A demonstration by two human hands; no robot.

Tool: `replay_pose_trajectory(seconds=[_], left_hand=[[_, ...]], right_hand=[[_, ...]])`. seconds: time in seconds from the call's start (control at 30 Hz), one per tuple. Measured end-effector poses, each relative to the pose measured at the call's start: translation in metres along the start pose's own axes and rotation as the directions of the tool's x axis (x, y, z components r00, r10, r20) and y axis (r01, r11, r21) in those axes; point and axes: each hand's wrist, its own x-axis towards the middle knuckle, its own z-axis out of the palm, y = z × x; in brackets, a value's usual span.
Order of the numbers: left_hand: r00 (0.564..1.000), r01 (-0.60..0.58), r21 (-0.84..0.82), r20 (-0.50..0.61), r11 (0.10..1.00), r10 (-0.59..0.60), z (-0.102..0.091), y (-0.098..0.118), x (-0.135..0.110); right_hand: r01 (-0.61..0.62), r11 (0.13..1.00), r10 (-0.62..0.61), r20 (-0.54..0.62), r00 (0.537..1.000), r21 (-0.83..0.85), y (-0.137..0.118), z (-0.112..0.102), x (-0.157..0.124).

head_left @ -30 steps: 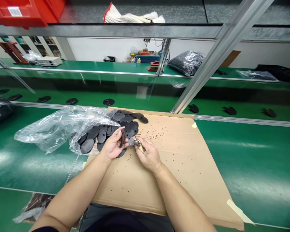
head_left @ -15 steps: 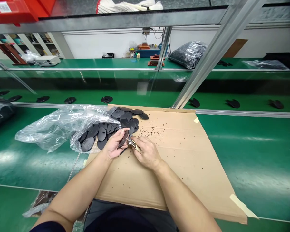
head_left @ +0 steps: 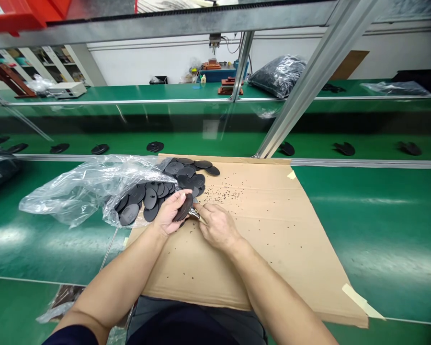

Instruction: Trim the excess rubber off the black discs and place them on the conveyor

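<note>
In my left hand point(head_left: 168, 215) is a round black disc point(head_left: 184, 208), gripped by its edge and tilted up. My right hand point(head_left: 217, 224) is closed around a pair of metal nippers point(head_left: 195, 213), whose jaws touch or nearly touch the disc's right edge. My fingers partly cover the handles. Just beyond my hands, a heap of similar black discs point(head_left: 151, 197) spills from a clear plastic bag point(head_left: 82, 187). Small black bits point(head_left: 224, 194) lie scattered over the cardboard sheet point(head_left: 283, 268) under my hands.
Behind the cardboard runs a green conveyor belt point(head_left: 129, 143) carrying spaced black parts. A slanted metal post point(head_left: 309, 81) rises at its back edge. A red bin point(head_left: 28, 14) sits on the overhead shelf. Tape point(head_left: 362, 302) holds the cardboard's right corner.
The disc has turned so more of its flat face shows. The nippers have shifted slightly with my right hand. The whole view has moved a little.
</note>
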Motion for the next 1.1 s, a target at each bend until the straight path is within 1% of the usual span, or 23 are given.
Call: replay_pose_trajectory(seconds=[0.17,0.23,0.27,0.3,0.37,0.43,0.5,0.57,0.63,0.7,0.8,0.9,1.0,1.1], left_hand=[[0.998,-0.014,0.029,-0.052,0.999,0.016,-0.002,-0.002,0.001],[0.998,-0.012,0.033,-0.056,0.999,0.014,0.000,-0.002,0.001],[0.999,-0.008,0.026,-0.052,1.000,0.009,0.001,-0.002,0.001],[0.999,-0.006,0.011,-0.042,1.000,0.006,0.003,-0.001,0.001],[1.000,-0.019,-0.042,-0.010,0.999,0.019,0.006,0.001,0.001],[0.998,-0.064,-0.095,-0.004,0.993,0.064,0.007,0.006,0.001],[0.992,-0.120,-0.123,-0.060,0.985,0.113,0.004,0.011,0.002],[0.979,-0.171,-0.143,-0.139,0.975,0.151,0.000,0.017,0.003],[0.969,-0.208,-0.171,-0.171,0.963,0.179,-0.003,0.021,0.005],[0.967,-0.230,-0.205,-0.154,0.951,0.201,-0.005,0.022,0.006],[0.967,-0.248,-0.232,-0.122,0.940,0.225,-0.006,0.019,0.007],[0.967,-0.239,-0.215,-0.138,0.947,0.213,-0.005,0.015,0.006],[0.970,-0.217,-0.199,-0.158,0.956,0.187,-0.004,0.014,0.004],[0.967,-0.221,-0.172,-0.169,0.960,0.192,-0.003,0.015,0.002]], right_hand=[[-0.049,0.998,0.051,0.092,0.994,-0.024,-0.004,-0.004,0.001],[-0.065,0.998,0.064,0.091,0.994,0.001,-0.004,-0.002,0.001],[-0.070,0.997,0.067,0.073,0.995,0.032,-0.003,0.000,0.001],[-0.071,0.994,0.068,0.040,0.997,0.077,-0.003,0.002,0.001],[-0.068,0.979,0.082,-0.067,0.994,0.191,0.000,0.007,0.001],[-0.072,0.958,0.129,-0.192,0.973,0.279,0.005,0.012,0.001],[-0.082,0.947,0.176,-0.286,0.942,0.311,0.010,0.015,0.002],[-0.087,0.949,0.190,-0.326,0.926,0.304,0.015,0.018,0.002],[-0.084,0.954,0.178,-0.319,0.931,0.287,0.018,0.021,0.005],[-0.094,0.962,0.169,-0.289,0.942,0.257,0.017,0.024,0.009],[-0.161,0.974,0.193,-0.212,0.958,0.161,0.011,0.028,0.020],[-0.225,0.971,0.233,-0.126,0.964,0.075,0.003,0.029,0.031],[-0.242,0.964,0.251,-0.080,0.965,0.107,0.000,0.029,0.035],[-0.251,0.939,0.277,-0.085,0.957,0.235,0.005,0.029,0.032]])
